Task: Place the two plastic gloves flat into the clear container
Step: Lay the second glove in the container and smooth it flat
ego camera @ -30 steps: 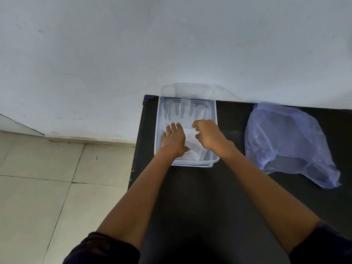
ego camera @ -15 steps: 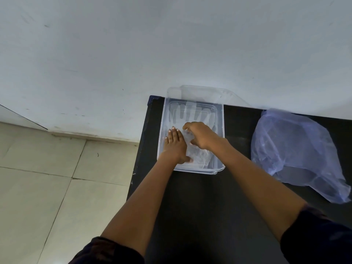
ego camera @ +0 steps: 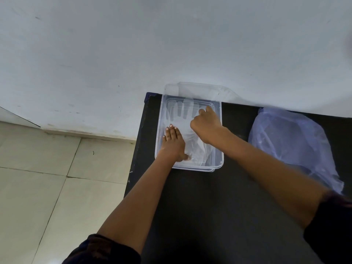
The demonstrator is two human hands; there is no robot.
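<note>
Both plastic gloves (ego camera: 185,119) look to be inside the clear container (ego camera: 217,119), which sits at the far left corner of the dark surface (ego camera: 209,206); whether one or two layers lie there cannot be told through the film. The left hand (ego camera: 174,143) presses flat, fingers spread and holding nothing, on the cuff end nearest the person. The right hand (ego camera: 206,123), its grip half curled, fingertips on the film toward the container's far end, seems to smooth the glove fingers outward. The film is probably feather-light, limp and clingy, so pinning the cuff and stroking with flat fingertips should suit it better than pinching.
</note>
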